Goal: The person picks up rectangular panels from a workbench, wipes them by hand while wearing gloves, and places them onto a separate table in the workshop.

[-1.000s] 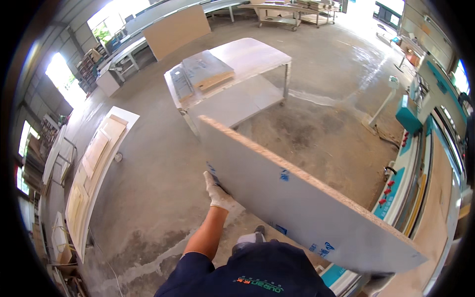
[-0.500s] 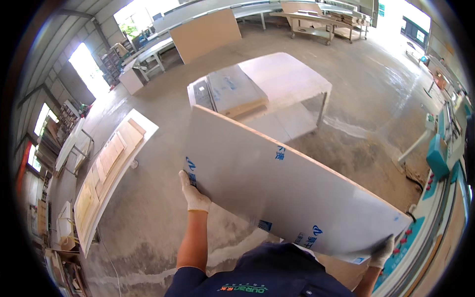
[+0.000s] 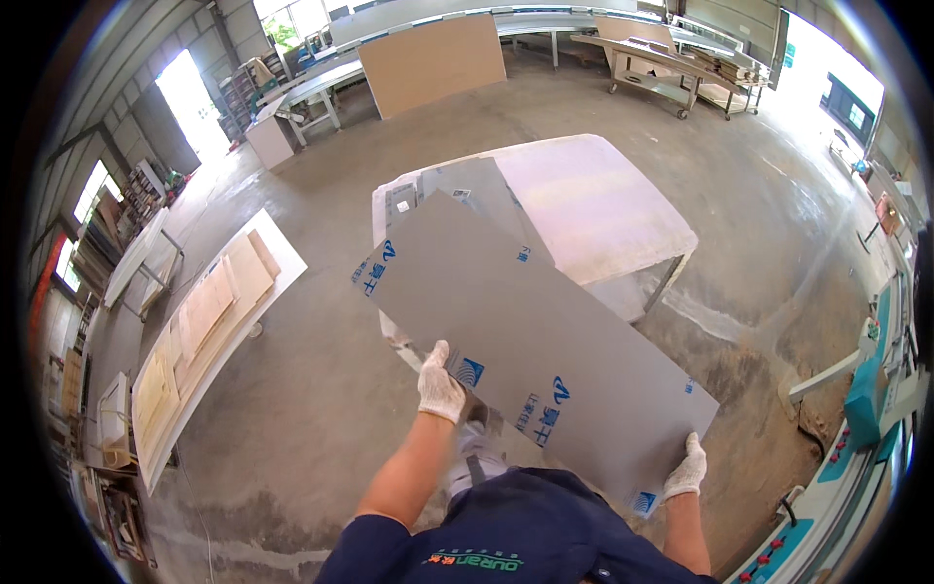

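Observation:
I hold a long grey board [image 3: 545, 331] with blue printed film on its face, tilted with the face up. My left hand [image 3: 443, 384], in a white knit glove, grips its near long edge, fingers hidden underneath. The near right end is held by my right hand [image 3: 687, 469], gloved the same way, thumb on top. The far left end of the board overlaps a stack of grey panels [image 3: 501, 200] on a low white-topped table [image 3: 603, 200]. Whether it touches them I cannot tell.
At left, a white table [image 3: 282, 238] carries several pale wood pieces [image 3: 209, 307]. A teal and white machine [image 3: 871, 399] runs along the right side. Farther back are a brown board [image 3: 433, 68] leaning on a long bench, and a wheeled cart [image 3: 662, 73].
The board has turned from a steep, nearly on-edge hold to lying flatter, and is now over the low table's near side. Both hands have shifted; the left moved right, the right moved left.

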`<state>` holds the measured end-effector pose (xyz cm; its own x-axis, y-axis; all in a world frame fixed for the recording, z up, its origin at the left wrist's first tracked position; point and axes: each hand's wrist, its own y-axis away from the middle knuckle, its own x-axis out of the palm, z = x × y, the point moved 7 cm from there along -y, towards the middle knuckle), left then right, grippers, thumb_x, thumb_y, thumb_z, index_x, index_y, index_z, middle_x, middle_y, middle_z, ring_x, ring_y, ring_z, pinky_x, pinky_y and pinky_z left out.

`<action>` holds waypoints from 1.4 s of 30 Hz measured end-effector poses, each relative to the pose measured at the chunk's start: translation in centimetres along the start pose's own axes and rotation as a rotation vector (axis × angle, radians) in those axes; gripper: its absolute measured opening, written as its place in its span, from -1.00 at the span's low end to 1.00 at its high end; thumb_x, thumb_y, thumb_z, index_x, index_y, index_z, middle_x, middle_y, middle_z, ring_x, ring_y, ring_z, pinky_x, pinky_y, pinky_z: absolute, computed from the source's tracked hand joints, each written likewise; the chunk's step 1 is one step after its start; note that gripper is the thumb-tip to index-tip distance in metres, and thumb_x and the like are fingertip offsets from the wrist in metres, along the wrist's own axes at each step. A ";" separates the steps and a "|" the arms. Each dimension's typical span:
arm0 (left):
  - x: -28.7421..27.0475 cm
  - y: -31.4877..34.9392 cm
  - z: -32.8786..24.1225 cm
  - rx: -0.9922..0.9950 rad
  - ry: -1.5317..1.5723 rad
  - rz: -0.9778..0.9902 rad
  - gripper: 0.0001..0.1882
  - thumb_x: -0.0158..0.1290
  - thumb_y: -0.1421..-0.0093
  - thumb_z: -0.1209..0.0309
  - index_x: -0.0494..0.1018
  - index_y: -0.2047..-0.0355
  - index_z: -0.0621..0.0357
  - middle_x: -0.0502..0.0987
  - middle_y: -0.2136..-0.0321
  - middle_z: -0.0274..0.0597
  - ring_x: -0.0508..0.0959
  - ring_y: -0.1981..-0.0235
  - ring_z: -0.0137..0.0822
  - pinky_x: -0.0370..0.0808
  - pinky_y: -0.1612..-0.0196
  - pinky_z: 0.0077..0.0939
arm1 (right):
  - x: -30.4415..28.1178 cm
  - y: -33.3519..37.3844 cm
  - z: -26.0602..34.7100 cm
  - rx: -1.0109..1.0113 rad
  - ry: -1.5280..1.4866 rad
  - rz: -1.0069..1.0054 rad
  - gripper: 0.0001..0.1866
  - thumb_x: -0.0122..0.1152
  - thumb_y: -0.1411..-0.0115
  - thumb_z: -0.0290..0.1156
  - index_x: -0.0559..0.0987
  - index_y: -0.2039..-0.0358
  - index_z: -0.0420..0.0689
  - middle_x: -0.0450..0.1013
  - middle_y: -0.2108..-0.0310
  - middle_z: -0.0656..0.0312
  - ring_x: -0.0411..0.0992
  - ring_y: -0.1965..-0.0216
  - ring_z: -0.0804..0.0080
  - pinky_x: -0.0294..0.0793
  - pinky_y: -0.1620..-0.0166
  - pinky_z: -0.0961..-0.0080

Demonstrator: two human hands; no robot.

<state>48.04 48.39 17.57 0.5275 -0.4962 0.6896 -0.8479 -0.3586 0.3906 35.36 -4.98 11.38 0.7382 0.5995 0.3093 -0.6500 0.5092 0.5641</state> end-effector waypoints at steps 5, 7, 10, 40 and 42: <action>1.3 -14.7 -2.0 -0.040 -0.085 -0.121 -0.69 0.11 -0.43 0.32 0.50 -0.11 0.16 0.60 0.02 -0.26 0.61 0.02 -0.34 0.59 -0.07 -0.38 | 11.0 0.7 -3.7 0.024 -0.068 -0.014 -0.58 0.13 -0.45 -0.21 0.57 -0.12 -0.29 0.57 -0.03 0.09 0.55 0.01 0.15 0.54 -0.11 0.19; 2.6 -20.1 -1.5 -0.150 -0.131 -0.077 -0.67 0.14 -0.40 0.34 0.51 -0.13 0.12 0.58 -0.02 -0.31 0.59 -0.01 -0.38 0.55 -0.11 -0.45 | 15.9 0.5 -5.1 0.028 -0.103 0.096 -0.57 0.11 -0.45 -0.20 0.55 -0.14 -0.26 0.56 -0.04 0.10 0.53 -0.01 0.13 0.52 -0.13 0.17; 4.8 -25.4 0.4 -0.288 -0.165 -0.013 -0.66 0.19 -0.35 0.38 0.52 -0.11 0.06 0.57 -0.05 -0.37 0.54 -0.06 -0.44 0.47 -0.16 -0.55 | 22.2 0.1 -8.1 0.000 -0.113 -0.059 -0.58 0.06 -0.47 -0.22 0.53 -0.16 -0.26 0.55 -0.05 0.08 0.53 -0.02 0.12 0.53 -0.12 0.15; 15.1 -20.8 3.3 0.775 -1.570 1.063 -0.24 0.30 -0.12 0.39 0.33 -0.33 0.29 0.50 -0.12 0.25 0.48 -0.12 0.28 0.44 -0.21 0.06 | 4.2 12.0 -17.9 0.263 0.461 -0.528 -0.90 0.13 -0.37 -0.38 0.49 0.32 -0.08 0.37 0.56 0.34 0.34 0.62 0.50 0.37 0.55 0.43; 14.1 -14.7 6.5 0.703 -1.486 1.367 -0.27 0.29 -0.14 0.33 0.37 -0.32 0.25 0.53 -0.11 0.26 0.51 -0.11 0.29 0.47 -0.19 0.09 | 6.7 14.8 -16.4 0.346 0.377 -0.381 -0.77 0.15 -0.36 -0.37 0.45 0.48 -0.03 0.33 0.60 0.38 0.32 0.59 0.52 0.28 0.54 0.46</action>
<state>68.32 41.48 17.60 -0.3062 -0.6023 -0.7372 -0.6658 0.6890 -0.2864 27.74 16.68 9.21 0.7505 0.6242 -0.2171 -0.2119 0.5385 0.8156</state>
